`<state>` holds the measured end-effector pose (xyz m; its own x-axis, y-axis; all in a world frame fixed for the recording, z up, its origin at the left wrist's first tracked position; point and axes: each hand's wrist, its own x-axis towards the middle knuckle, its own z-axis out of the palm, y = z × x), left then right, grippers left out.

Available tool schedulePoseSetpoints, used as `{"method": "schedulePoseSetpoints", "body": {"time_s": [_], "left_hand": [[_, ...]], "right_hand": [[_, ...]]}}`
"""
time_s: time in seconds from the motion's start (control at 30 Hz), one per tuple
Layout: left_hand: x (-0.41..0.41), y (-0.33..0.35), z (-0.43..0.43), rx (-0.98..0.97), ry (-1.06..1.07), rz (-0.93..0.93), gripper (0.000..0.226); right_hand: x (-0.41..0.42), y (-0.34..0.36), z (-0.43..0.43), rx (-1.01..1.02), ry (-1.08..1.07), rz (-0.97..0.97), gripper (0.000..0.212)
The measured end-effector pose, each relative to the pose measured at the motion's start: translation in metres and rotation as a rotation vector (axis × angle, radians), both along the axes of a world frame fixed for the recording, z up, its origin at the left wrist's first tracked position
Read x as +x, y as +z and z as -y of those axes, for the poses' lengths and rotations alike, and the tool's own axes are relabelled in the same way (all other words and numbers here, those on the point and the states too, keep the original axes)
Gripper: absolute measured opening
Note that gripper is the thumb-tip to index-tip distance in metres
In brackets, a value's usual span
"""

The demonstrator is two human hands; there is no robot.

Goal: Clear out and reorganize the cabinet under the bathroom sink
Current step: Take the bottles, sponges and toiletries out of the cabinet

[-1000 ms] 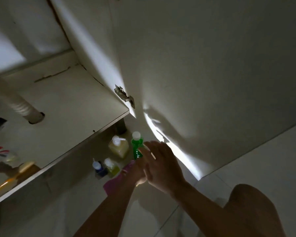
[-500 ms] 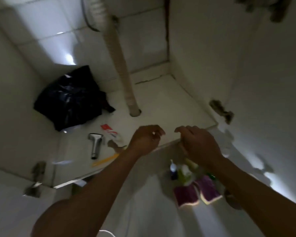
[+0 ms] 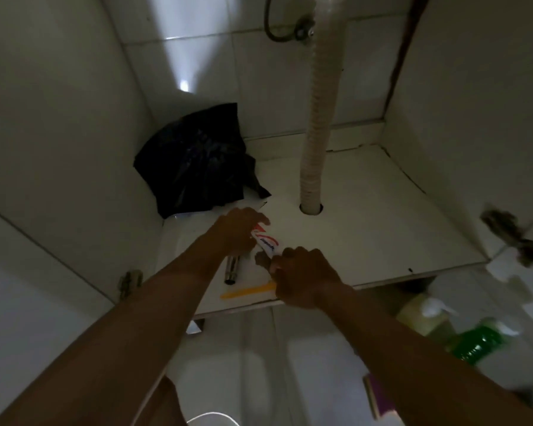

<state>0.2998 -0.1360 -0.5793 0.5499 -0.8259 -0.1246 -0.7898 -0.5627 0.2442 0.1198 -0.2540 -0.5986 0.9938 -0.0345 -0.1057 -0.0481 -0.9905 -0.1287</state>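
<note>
My left hand has its fingers curled round the far end of the toothpaste tube, a white tube with red and blue stripes, and holds it just above the cabinet floor. My right hand is curled tight at the tube's near end, fingertips touching it. That hand also covers one end of the yellow toothbrush, and I cannot tell from here which of the two it has hold of, if either.

The tube slants between the two hands, near the front of the floor and left of centre. The toothbrush lies flat along the front edge, and its free end points left. Just beside it, under my left wrist, a short chrome cylinder lies on the floor with its open end toward me.

Behind my left hand a crumpled black plastic bag fills the back left corner against the side wall. To its right the ribbed white drain hose comes down and passes through a hole in the floor. A hinge sticks out from the right side, and another hinge sits low on the left.

Outside the cabinet, on the tiles at lower right, I see a pale yellow pump bottle, a green bottle beside it, both blurred, and a purple sponge nearer to me
</note>
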Motion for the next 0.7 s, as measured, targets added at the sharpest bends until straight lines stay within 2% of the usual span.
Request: {"method": "schedulePoseSetpoints", "body": {"time_s": [0.07,0.17,0.27,0.37,0.5,0.6,0.63,0.7], "left_hand": [[0.003,-0.015,0.010,0.144,-0.053,0.047,0.062],[0.001,-0.033,0.023,0.275,-0.096,0.198,0.055],[0.001,-0.036,0.029,0.263,-0.122,0.269,0.046],[0.000,-0.028,0.029,0.230,-0.136,0.302,0.038],[-0.004,-0.029,0.024,0.091,-0.116,0.263,0.026],[-0.008,-0.035,0.019,0.007,-0.078,0.220,0.023],[-0.010,-0.036,0.018,0.007,-0.067,0.204,0.024],[-0.012,-0.037,0.017,0.005,-0.049,0.186,0.027]], "right_hand": [[-0.003,-0.013,-0.001,-0.019,0.032,0.066,0.061],[-0.008,-0.028,0.001,0.076,0.042,0.210,0.057],[-0.009,-0.026,0.002,0.220,-0.003,0.213,0.042],[-0.010,-0.027,0.004,0.229,-0.026,0.154,0.040],[-0.011,-0.032,-0.001,0.242,-0.080,0.198,0.035],[-0.014,-0.040,-0.003,0.175,-0.064,0.295,0.048],[-0.016,-0.041,-0.003,0.150,-0.064,0.304,0.044],[-0.020,-0.043,0.000,0.122,-0.059,0.327,0.020]]}}
